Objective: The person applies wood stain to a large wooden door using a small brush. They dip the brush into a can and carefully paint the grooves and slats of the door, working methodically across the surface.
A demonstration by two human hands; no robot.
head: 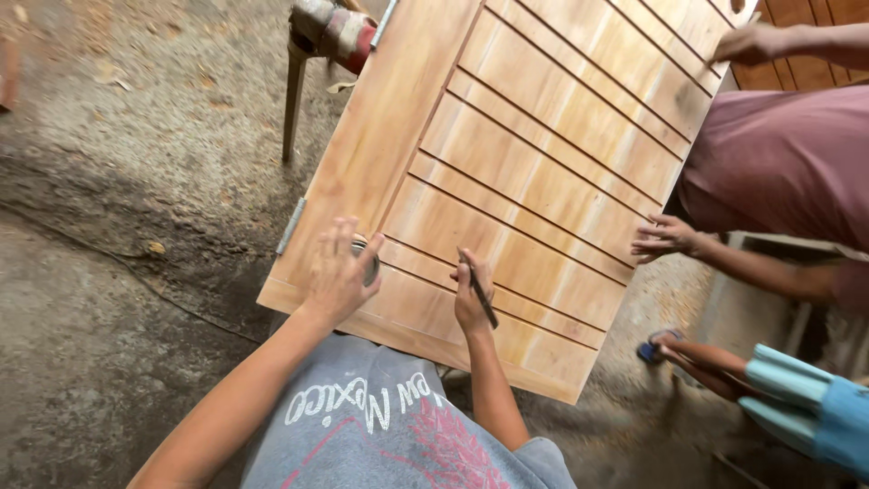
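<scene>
A light wooden door panel (534, 136) with slanted dark grooves lies flat in front of me. My left hand (337, 272) rests near its lower left corner, curled around a small round tin (366, 263). My right hand (472, 294) grips a thin dark brush (480, 292) with its tip on a groove near the panel's lower edge. Both forearms reach up from my grey printed shirt.
Another person in a maroon shirt (783, 163) stands at the right, one hand (665, 237) at the panel's right edge, the other (747, 41) on its far corner. A sandalled foot (665, 346) and light blue trouser leg show lower right. A metal stand leg (294, 91) rises from the dirt floor upper left.
</scene>
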